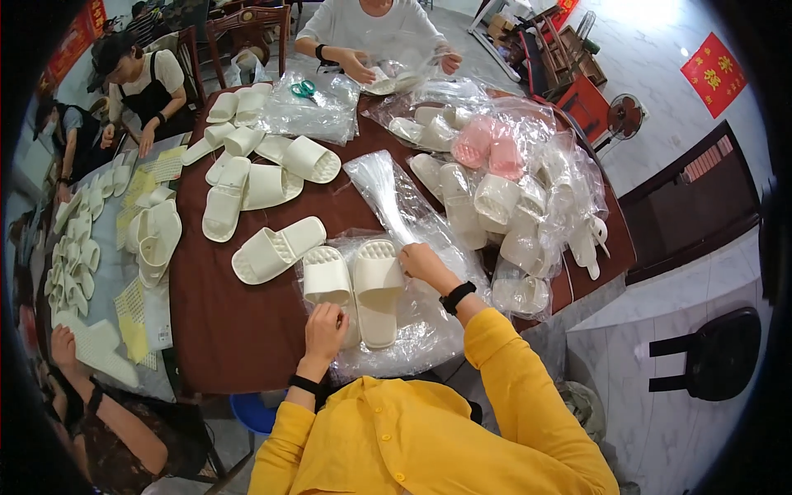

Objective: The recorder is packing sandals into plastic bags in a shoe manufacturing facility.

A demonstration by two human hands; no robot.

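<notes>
Two cream slippers lie side by side on a stack of clear plastic bags (437, 330) in front of me. My left hand (327, 332) has its fingers curled at the near, outer edge of the left slipper (327, 276). Against the outer side of the right slipper (379, 301) rests my right hand (425, 268), fingers bent together. Its fingertips lie between that slipper and the clear plastic, and what they pinch is hidden. A long folded clear bag (384, 194) stretches away beyond the right hand. Another cream pair (278, 250) sits just to the left.
Bagged slippers (503, 210), one pair pink (488, 147), pile up at right on the brown-covered table (231, 338). Loose cream slippers (268, 186) spread at far left. Green scissors (304, 89) lie on bags. Across, a person (375, 41) handles a bag. Others work at a grey side table (157, 322).
</notes>
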